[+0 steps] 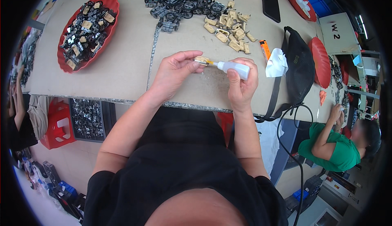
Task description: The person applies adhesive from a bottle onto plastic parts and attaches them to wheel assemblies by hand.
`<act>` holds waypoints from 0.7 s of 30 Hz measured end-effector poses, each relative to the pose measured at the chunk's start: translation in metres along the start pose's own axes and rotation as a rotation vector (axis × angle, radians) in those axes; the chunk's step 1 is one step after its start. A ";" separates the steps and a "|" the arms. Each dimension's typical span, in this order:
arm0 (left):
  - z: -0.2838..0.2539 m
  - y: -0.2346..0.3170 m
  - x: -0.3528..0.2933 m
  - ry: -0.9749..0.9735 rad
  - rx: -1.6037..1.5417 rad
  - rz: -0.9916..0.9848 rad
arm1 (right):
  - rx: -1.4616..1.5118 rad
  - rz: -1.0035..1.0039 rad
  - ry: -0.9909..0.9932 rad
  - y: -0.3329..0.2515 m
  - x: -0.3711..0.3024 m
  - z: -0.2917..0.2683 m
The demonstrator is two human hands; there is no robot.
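Between the thumb and fingers of my left hand [176,72] is a small tan plastic part [202,59], held above the table near its front edge. My right hand [243,83] is closed round a small white squeeze bottle [236,69], tilted with its yellowish nozzle [212,63] pointing left. The nozzle's tip meets or nearly meets the tan part; I cannot tell if they touch. Farther back lies a heap of loose tan parts [233,28]. Behind it, to the left, is a pile of black and grey wheeled toy chassis [183,5].
A red scalloped tray [115,14] of chassis with tan parts stands at left. To the right lie an orange tube [265,49], a crumpled tissue [277,64], a black waist bag [300,69] with a cable, and a phone [271,7]. A person in green [332,146] works at far right.
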State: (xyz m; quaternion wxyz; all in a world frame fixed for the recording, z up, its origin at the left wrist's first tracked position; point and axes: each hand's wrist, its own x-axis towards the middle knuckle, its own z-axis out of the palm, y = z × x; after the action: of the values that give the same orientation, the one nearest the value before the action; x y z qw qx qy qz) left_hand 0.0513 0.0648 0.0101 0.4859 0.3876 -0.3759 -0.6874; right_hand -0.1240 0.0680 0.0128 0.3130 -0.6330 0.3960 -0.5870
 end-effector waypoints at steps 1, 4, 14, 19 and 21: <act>0.000 0.000 0.000 0.000 0.000 0.000 | 0.000 0.000 0.000 0.000 0.000 0.000; -0.001 0.001 0.000 0.000 0.002 -0.004 | -0.012 0.008 -0.010 0.000 0.000 -0.001; -0.002 -0.001 0.001 -0.034 -0.046 -0.004 | 0.236 0.148 0.075 0.001 0.002 -0.001; -0.002 -0.002 0.001 -0.021 -0.019 -0.005 | 0.162 0.122 0.046 0.000 0.002 0.002; -0.001 -0.002 0.000 -0.011 -0.018 -0.010 | 0.144 0.106 0.034 0.001 0.002 0.001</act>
State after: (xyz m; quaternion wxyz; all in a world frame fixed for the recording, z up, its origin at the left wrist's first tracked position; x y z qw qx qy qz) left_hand 0.0513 0.0648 0.0078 0.4839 0.3811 -0.3703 -0.6953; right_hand -0.1228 0.0655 0.0125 0.3814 -0.5768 0.3912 -0.6073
